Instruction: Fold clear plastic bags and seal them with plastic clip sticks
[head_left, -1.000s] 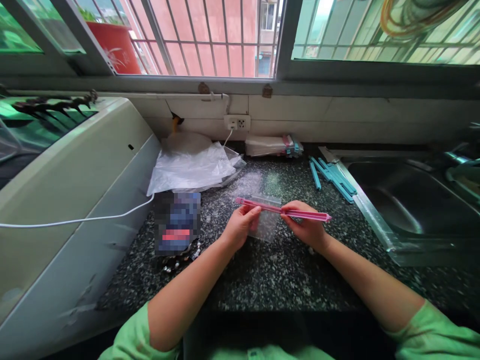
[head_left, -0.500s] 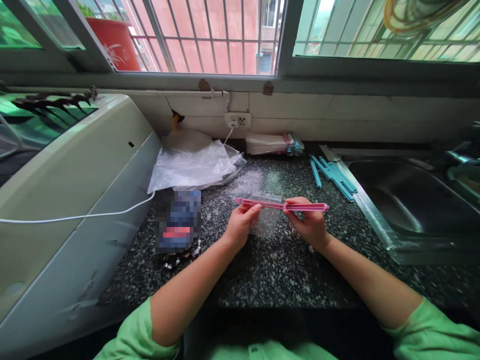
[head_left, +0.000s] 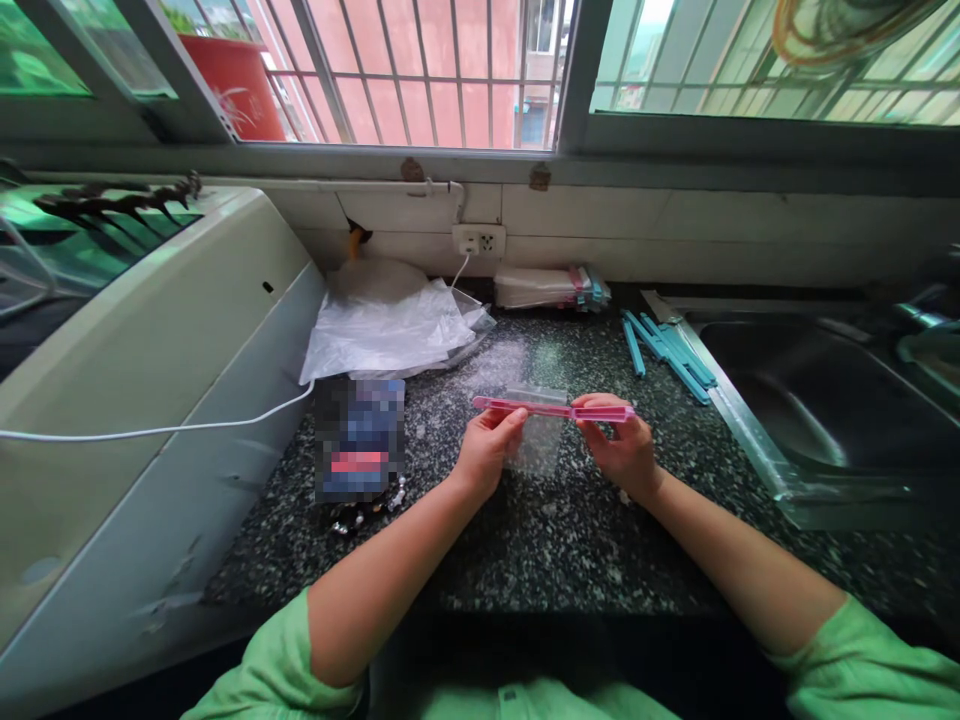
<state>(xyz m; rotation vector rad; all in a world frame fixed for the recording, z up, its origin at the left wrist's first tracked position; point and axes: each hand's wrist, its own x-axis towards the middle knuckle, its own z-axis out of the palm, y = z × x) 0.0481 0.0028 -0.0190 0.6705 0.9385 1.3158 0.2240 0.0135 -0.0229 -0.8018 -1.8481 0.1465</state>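
A pink bag sealing clip (head_left: pixel 551 409) is stretched level between my two hands above the counter. My left hand (head_left: pixel 484 450) is closed, pinching the clip near its left end with thumb on top. My right hand (head_left: pixel 622 450) is closed around the clip's right part, which looks wider and is set at an angle to the rest. A clear plastic bag (head_left: pixel 538 445) hangs below the clip between the hands, and a strip of it shows above the pink bar. The bag is hard to see against the speckled stone.
Blue clips (head_left: pixel 667 350) lie loose beside the steel sink (head_left: pixel 780 400). At the wall sits a stack of bags with clips (head_left: pixel 551 287). Clear bags (head_left: pixel 394 325) lie at the left, behind a blurred-out object (head_left: pixel 361 440). A white cable (head_left: pixel 150 434) runs in front of the pale appliance (head_left: pixel 172 330).
The right part of the pink clip has swung, so its end appears shorter and nearer my right fingers. My left hand keeps its hold. The whole view has shifted slightly.
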